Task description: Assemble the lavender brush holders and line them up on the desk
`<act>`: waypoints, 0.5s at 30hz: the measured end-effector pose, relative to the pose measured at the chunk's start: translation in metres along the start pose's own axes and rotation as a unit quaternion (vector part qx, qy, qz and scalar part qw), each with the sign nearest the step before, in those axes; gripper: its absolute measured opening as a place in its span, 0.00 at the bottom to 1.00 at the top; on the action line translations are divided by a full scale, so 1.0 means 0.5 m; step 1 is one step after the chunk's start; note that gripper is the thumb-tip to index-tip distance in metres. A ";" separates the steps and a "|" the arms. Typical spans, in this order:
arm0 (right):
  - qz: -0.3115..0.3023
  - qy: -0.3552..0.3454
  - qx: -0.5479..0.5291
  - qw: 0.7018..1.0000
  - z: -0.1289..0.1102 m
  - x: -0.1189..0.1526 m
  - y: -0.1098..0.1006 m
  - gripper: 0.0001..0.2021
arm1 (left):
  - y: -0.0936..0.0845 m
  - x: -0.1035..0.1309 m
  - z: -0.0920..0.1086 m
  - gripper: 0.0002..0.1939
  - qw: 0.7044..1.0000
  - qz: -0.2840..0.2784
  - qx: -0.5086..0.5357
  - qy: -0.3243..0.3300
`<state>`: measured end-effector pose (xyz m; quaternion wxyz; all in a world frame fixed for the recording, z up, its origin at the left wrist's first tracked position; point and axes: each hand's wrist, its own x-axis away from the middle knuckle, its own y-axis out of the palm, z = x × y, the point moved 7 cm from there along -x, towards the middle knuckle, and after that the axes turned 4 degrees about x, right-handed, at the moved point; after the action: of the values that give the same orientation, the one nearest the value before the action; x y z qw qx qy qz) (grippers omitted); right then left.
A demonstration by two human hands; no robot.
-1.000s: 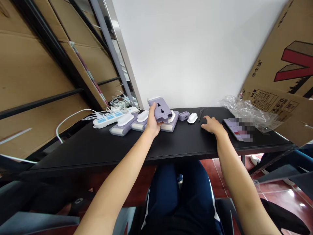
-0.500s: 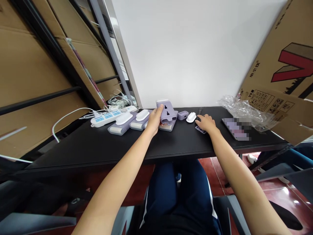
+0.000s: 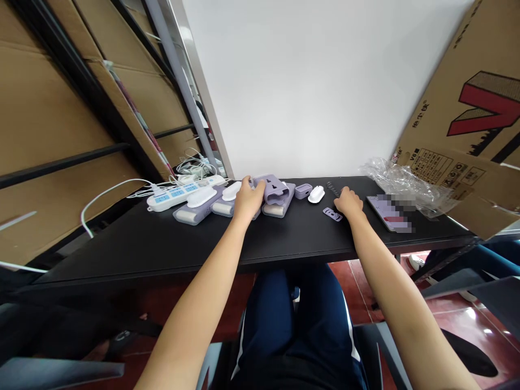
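Observation:
My left hand (image 3: 248, 198), thumb and fingers apart, is at the left edge of a purple housing (image 3: 276, 188) with black slots. The housing rests tilted on another purple device (image 3: 276, 209) with a pale end. My right hand (image 3: 348, 202) is closed low over the table, its fingertips hidden. A dark coil (image 3: 332, 188) reaches up to its fingers. Left of that hand lie a flat purple piece with cutouts (image 3: 332, 214), a white oval cap (image 3: 316, 194) and a small purple frame (image 3: 303, 190).
Purple devices with white caps (image 3: 202, 197) and a white power strip (image 3: 173, 198) with tangled cables are on the left of the black table (image 3: 300, 238). A phone (image 3: 388, 213), clear plastic wrap (image 3: 410, 187) and a large cardboard box (image 3: 450, 130) are on the right.
The purple housing has come down from a raised hold onto the device. My left hand has loosened and shifted left. My right hand has moved right, uncovering the flat purple piece.

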<state>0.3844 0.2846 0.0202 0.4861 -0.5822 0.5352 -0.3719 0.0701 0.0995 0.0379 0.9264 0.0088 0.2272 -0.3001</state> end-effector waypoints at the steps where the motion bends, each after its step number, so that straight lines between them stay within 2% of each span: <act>1: -0.012 0.010 0.003 1.000 0.001 0.000 0.001 0.23 | -0.010 0.001 0.002 0.23 0.999 0.017 -0.036 -0.018; 4: -0.036 0.025 0.010 0.999 0.002 0.001 -0.001 0.25 | -0.029 0.009 0.025 0.16 0.996 0.046 -0.075 -0.030; 8: -0.046 0.023 -0.013 0.999 0.006 0.003 -0.007 0.25 | -0.033 0.031 0.079 0.12 0.994 0.072 -0.074 0.039; 12: -0.062 -0.056 -0.072 0.994 0.001 0.012 -0.003 0.16 | -0.029 0.067 0.127 0.13 0.980 0.101 -0.078 0.150; 15: -0.106 -0.124 -0.092 0.982 -0.003 0.029 0.011 0.13 | -0.021 0.091 0.144 0.14 0.966 0.110 -0.099 0.213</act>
<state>0.3838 0.2705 0.0140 0.4507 -0.7197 0.4378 -0.2951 0.1269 0.0546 0.0844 0.8802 0.0061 0.4456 -0.1635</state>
